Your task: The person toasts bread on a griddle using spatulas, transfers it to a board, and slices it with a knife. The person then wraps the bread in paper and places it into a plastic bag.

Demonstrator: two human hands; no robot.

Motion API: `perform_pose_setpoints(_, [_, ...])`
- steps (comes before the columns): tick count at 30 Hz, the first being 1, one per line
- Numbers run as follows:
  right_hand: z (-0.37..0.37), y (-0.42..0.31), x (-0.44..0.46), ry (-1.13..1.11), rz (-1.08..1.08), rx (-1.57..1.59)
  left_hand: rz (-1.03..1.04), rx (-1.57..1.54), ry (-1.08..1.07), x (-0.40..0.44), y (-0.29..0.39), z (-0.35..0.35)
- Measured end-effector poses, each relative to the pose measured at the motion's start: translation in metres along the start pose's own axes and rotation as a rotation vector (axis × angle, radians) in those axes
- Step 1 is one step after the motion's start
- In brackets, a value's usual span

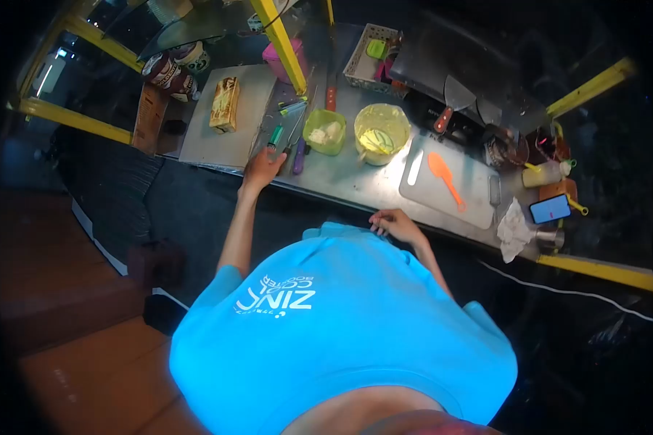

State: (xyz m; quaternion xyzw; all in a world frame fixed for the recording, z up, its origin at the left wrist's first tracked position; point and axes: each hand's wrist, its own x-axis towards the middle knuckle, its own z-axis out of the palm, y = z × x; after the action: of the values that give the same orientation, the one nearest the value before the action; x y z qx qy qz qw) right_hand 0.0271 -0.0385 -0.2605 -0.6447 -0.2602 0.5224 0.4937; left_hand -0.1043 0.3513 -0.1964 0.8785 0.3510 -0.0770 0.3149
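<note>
My left hand (263,170) rests at the front edge of the metal counter, fingers extended and slightly apart. Just past its fingertips lie a green-handled tool (276,135) and a thin metal utensil (294,128); whether a fingertip touches one is unclear. To its right is a purple handle (299,157). A green tub (325,133) with a pale, soft lump inside stands beyond. My right hand (399,223) hovers before the counter edge by my blue shirt, fingers loosely bent, with nothing visible in it. Behind it is a yellowish, translucent bucket (382,123).
On the left, a wrapped loaf-like block (225,105) lies on a pale board (189,148). An orange spatula (442,174) lies on a white cutting board (421,190). A scraper (450,105), phone (551,209) and crumpled tissue (514,230) are at right. Yellow posts (281,47) frame the counter.
</note>
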Motion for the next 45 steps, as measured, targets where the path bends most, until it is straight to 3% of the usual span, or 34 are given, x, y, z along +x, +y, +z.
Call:
perform_pose_setpoints(2, [0.003,-0.022,0.013,-0.084,0.007,-0.1,0.165,0.257,0.442,0.015,-0.026,0.03])
perform_pose_setpoints(6, [0.02,-0.046,0.051,-0.216,-0.05,-0.22,0.099,0.333,0.35,0.028,-0.001,0.059])
perform_pose_setpoints(11, [0.069,-0.066,0.089,-0.302,-0.055,-0.194,0.093,0.061,0.218,0.04,-0.006,0.067])
perform_pose_setpoints(13, [0.091,-0.073,0.106,-0.239,-0.011,-0.041,0.12,-0.005,0.253,0.027,-0.019,0.063])
perform_pose_setpoints(15, [0.111,-0.089,0.119,-0.181,-0.029,0.025,0.29,-0.256,0.306,-0.005,-0.03,0.057])
perform_pose_setpoints(17, [0.139,-0.121,0.122,-0.03,-0.052,0.348,0.238,-0.349,0.268,-0.05,-0.024,0.036])
perform_pose_setpoints(18, [0.15,-0.127,0.135,-0.035,-0.072,0.348,0.219,-0.437,0.193,-0.074,-0.016,0.016])
perform_pose_setpoints(22, [0.203,-0.137,0.191,0.032,-0.214,0.189,0.299,-0.424,0.293,-0.091,-0.069,-0.003])
perform_pose_setpoints(24, [0.219,-0.152,0.201,-0.018,-0.205,0.25,0.422,-0.687,0.523,-0.085,-0.099,-0.019])
perform_pose_setpoints(25, [0.224,-0.159,0.204,-0.062,-0.202,0.314,0.238,-0.972,0.295,-0.083,-0.121,-0.028])
perform_pose_setpoints(28, [0.232,-0.16,0.22,0.117,-0.256,0.319,0.131,-1.259,0.314,-0.074,-0.157,-0.067])
perform_pose_setpoints(31, [0.229,-0.156,0.232,0.39,-0.202,0.333,-0.009,-1.078,0.308,-0.037,-0.208,-0.103])
perform_pose_setpoints(35, [0.23,-0.159,0.251,0.461,-0.221,0.282,-0.047,-1.15,0.236,0.019,-0.236,-0.132])
perform_pose_setpoints(38, [0.244,-0.167,0.281,0.521,-0.22,0.215,0.195,-0.544,0.39,0.092,-0.262,-0.099])
perform_pose_setpoints(39, [0.254,-0.171,0.292,0.531,-0.219,0.165,0.195,-0.539,0.375,0.092,-0.251,-0.099])
perform_pose_setpoints(41, [0.285,-0.175,0.319,0.621,-0.442,-0.288,0.207,-0.562,0.299,0.081,-0.221,-0.11])
perform_pose_setpoints(42, [0.303,-0.208,0.304,0.608,-0.291,-0.404,0.195,-0.553,0.262,0.094,-0.235,-0.104])
perform_pose_setpoints(43, [0.307,-0.227,0.299,0.547,-0.242,-0.42,0.186,-0.543,0.255,0.089,-0.241,-0.118])
perform_pose_setpoints(45, [0.3,-0.232,0.296,0.512,-0.25,-0.206,-0.045,-0.817,0.062,0.066,-0.245,-0.163])
